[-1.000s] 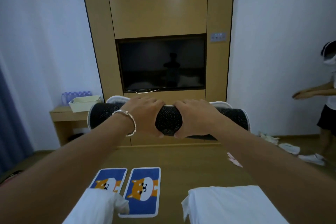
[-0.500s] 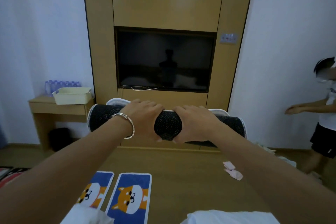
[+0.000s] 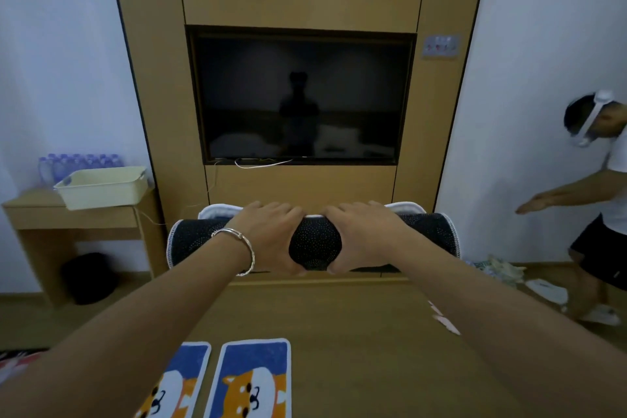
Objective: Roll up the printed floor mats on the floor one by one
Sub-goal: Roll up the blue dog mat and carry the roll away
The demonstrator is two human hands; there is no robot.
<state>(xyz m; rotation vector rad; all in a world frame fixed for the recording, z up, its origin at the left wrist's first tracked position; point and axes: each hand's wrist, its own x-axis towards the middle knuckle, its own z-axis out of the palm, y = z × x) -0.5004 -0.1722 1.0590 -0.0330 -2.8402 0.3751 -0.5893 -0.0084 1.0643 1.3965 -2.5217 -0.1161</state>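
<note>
I hold a rolled mat out in front of me at arm's length, level and crosswise; its black dotted backing faces out and a white edge shows at both ends. My left hand grips the roll left of its middle, a silver bracelet on the wrist. My right hand grips it just right of the middle. Both hands wrap over the top with thumbs underneath. Two flat blue mats with a dog print lie side by side on the wooden floor below: one and, to its left, another partly cut off by my arm.
A wooden wall unit with a dark TV stands ahead. At the left a small desk carries a cream basket and water bottles. A person stands at the right edge, arm stretched out. Pink scraps and white items lie on the floor at right.
My view has tilted up and moved nearer the wall unit; the white bedding at the bottom is out of sight. Both hands keep the same grip on the roll.
</note>
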